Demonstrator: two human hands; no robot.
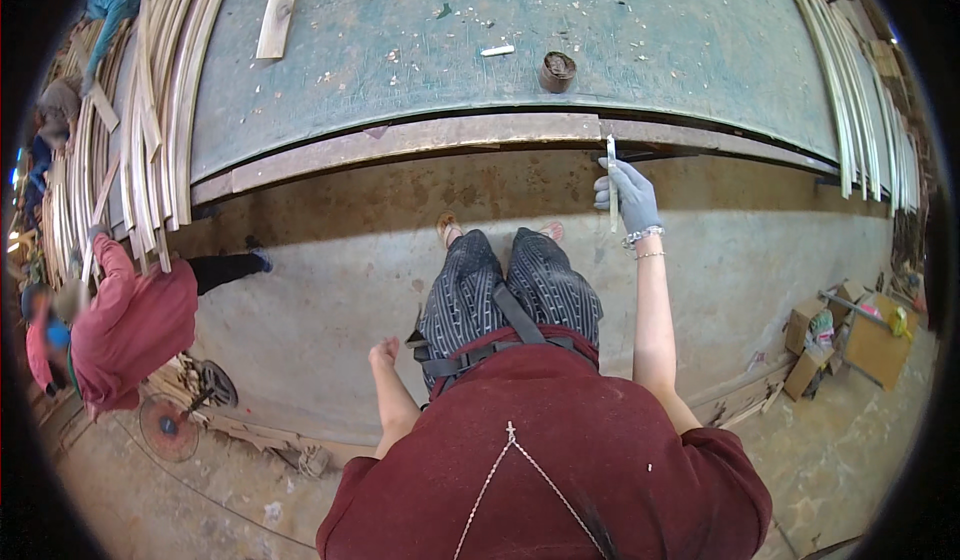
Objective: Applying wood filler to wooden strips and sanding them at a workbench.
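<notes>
My right hand (625, 192), in a grey glove, grips a narrow, pale, stick-like tool (612, 155) upright in view, just in front of the worktable's near edge. I cannot tell exactly what tool it is. My bare left hand (384, 351) hangs low beside my left thigh with curled fingers; anything inside is too small to make out. Beyond my right hand, a dark, stained pot (557, 72) and a small white stick-like piece (497, 51) lie on the worn blue-green tabletop (400, 50) among scattered flakes.
Long wooden strips (170, 100) are stacked at the table's left, more (840, 130) at its right, and one board (275, 15) lies on top. A co-worker in pink (140, 330) leans at the left, others behind. Cardboard boxes (840, 335) stand at right; a round fan-like object (165, 425) is lower left.
</notes>
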